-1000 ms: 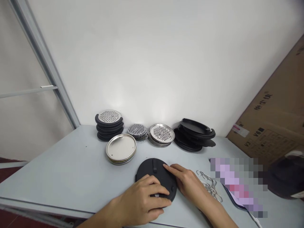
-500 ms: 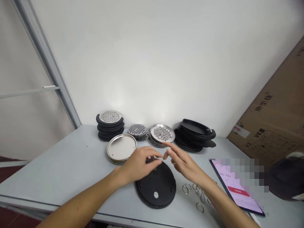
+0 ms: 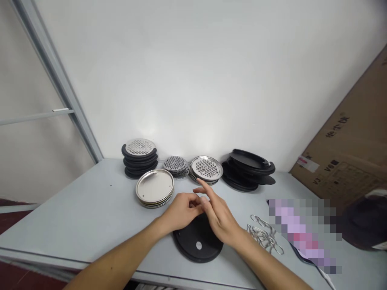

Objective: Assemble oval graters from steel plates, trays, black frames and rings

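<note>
A black round disc [image 3: 198, 245] with a rim and a small pale round spot lies flat on the table. Above its far part my two hands meet. My left hand [image 3: 182, 210] is closed, its fingers curled and thumb and fingertips together; whatever they pinch is hidden. My right hand [image 3: 218, 215] leans in from the right, index finger stretched out, thumb against the left fingertips. Nothing shows in it. Right of the disc, beyond my right forearm, lies a loose pile of bent metal wire pieces [image 3: 263, 235], partly covered by the arm.
Shallow metal lids [image 3: 155, 186] are stacked left of my hands. Behind stand black-rimmed slotted graters [image 3: 140, 147], small grater discs [image 3: 175, 163], rimmed grater plates [image 3: 207, 167] and black round parts [image 3: 249, 161]. A pixelated tablet [image 3: 302, 237] and cardboard box [image 3: 341, 145] occupy the right.
My hands have come together over the disc. My right hand moved left and down, its fingers straightening. More of the wire pile shows; the rings nearer the disc are covered by my arm.
</note>
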`<state>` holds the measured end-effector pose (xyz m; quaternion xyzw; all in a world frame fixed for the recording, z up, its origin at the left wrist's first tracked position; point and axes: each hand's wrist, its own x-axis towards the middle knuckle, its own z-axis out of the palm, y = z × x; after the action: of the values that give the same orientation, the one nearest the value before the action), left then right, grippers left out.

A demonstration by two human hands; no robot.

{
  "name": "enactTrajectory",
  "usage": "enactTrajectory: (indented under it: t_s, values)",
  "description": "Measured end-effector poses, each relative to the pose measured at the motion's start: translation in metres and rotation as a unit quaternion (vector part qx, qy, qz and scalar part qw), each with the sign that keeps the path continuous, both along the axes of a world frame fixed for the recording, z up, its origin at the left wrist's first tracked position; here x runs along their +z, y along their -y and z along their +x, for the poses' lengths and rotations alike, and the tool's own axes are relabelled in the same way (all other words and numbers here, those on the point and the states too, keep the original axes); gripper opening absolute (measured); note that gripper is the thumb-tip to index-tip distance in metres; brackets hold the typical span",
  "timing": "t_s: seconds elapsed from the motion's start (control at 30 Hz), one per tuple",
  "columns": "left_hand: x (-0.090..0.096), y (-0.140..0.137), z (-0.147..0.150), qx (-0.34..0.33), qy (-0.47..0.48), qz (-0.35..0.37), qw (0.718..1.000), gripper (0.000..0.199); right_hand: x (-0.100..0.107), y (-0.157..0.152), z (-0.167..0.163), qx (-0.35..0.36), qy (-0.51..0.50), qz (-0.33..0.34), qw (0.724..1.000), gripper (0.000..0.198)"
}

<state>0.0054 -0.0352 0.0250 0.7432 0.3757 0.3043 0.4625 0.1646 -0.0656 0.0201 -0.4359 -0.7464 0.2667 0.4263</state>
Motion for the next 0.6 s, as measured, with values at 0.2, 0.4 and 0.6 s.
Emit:
enactTrajectory:
  t_s: [0.2, 0.4, 0.6]
  values:
    - [0.009, -0.004, -0.004, 0.014, 0.057, 0.028, 0.998, 0.016, -0.005, -0.003, 0.001, 0.0, 0.009, 0.017, 1.0, 0.045]
    - [0.01, -0.009, -0.009, 0.039, 0.075, 0.035, 0.996, 0.023, -0.004, -0.01, 0.012, 0.042, -0.092, -0.123, 0.987, 0.039]
    - [0.003, -0.012, -0.008, 0.07, 0.03, 0.058, 0.995, 0.024, -0.013, -0.011, 0.016, -0.034, 0.039, 0.086, 0.995, 0.021]
